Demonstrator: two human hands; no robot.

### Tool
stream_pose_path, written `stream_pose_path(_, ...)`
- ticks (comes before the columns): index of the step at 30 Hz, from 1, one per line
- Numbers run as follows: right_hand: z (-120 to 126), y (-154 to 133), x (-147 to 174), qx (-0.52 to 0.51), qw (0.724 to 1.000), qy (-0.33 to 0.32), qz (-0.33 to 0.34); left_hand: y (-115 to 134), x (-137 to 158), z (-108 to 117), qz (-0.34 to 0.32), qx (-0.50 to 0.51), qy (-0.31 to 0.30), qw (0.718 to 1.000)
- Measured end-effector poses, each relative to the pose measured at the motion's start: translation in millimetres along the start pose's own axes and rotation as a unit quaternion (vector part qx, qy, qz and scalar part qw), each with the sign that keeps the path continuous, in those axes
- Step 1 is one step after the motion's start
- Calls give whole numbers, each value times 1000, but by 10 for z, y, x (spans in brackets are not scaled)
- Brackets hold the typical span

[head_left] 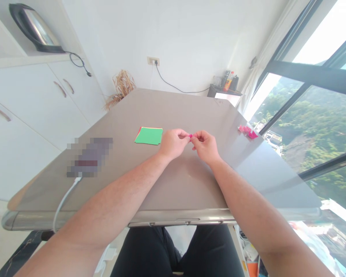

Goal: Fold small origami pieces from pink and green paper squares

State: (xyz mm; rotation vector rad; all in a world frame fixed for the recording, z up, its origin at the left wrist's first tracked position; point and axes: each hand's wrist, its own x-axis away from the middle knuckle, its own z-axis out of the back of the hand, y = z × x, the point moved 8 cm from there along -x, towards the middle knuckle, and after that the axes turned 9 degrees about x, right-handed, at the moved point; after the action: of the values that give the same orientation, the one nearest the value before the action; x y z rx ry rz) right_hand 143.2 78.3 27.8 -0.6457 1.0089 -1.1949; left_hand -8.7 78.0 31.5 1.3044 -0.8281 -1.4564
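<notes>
Since the pink piece point(190, 135) is tiny, both hands meet on it with fingertips only. Left hand point(173, 144): thumb and index pinched together on the near-left end, other fingers curled in. Right hand point(206, 145): same pinch from the other side, thumb against index, practically no gap. Two-sided grip probably steadies something this small and lets it be worked from both ends; its exact shape is mostly hidden by the fingers. Piece sits between the hands, above the table point(173, 184), in front of the torso, likely for easy sight and short reach.

Forearms angle in over the near edge, which may help steadiness. Green-topped paper stack point(149, 135) lies flat just beside the left hand, presumably within quick reach. Pink items point(248, 131) are grouped at the right edge, well apart, seemingly out of the working spot. Pixelated object point(89, 157), white cable point(65, 197) attached, lies off left; identity can't tell.
</notes>
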Motion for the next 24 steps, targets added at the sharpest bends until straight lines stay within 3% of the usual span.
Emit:
stream_pose_path(4,-56,18,0,-57,997,-53,-21,8,0,-22,4,7,-26,1000)
stream_pose_path(11,21,20,1,-27,1000,-8,-10,47,35,-32,-25,-22,-24,999)
stream_pose_path(24,-35,115,-16,-89,993,-71,-11,87,72,-97,-40,-1,-67,997)
